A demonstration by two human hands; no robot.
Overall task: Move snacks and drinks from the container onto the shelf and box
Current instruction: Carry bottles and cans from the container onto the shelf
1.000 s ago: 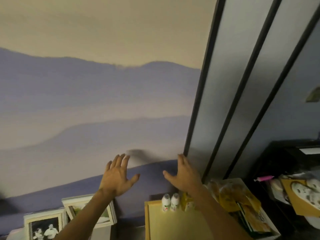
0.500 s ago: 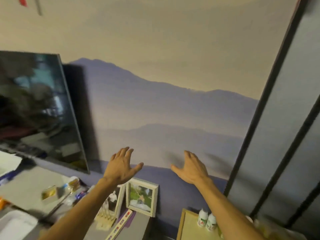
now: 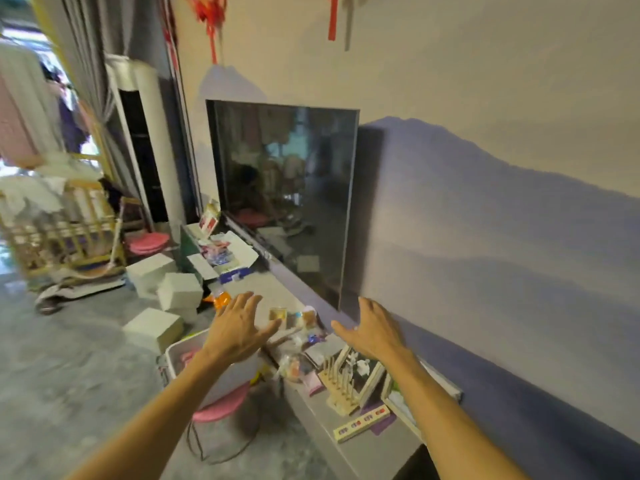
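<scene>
Both my hands are stretched out in front of me with spread fingers and hold nothing. My left hand [image 3: 239, 327] hovers above a white container [image 3: 173, 355] that sits on a pink stool [image 3: 221, 408] beside a long grey shelf [image 3: 332, 431]. My right hand [image 3: 372, 329] hangs over the shelf. Between the hands, small wrapped snacks [image 3: 306, 318] and a little clear cup [image 3: 277, 314] lie on the shelf top. An orange snack bag [image 3: 221, 299] lies further back. What the container holds is mostly hidden by my left arm.
A large dark television [image 3: 284, 195] stands on the shelf against the wall. Photo frames [image 3: 363, 372], a wooden rack [image 3: 337, 386] and a power strip [image 3: 360, 422] sit near my right arm. White boxes [image 3: 162, 289] lie on the floor; a wooden crib [image 3: 59, 233] stands far left.
The view has swung left from the wall and the yellow box to the television, shelf and container. Both hands stayed raised with fingers spread, holding nothing.
</scene>
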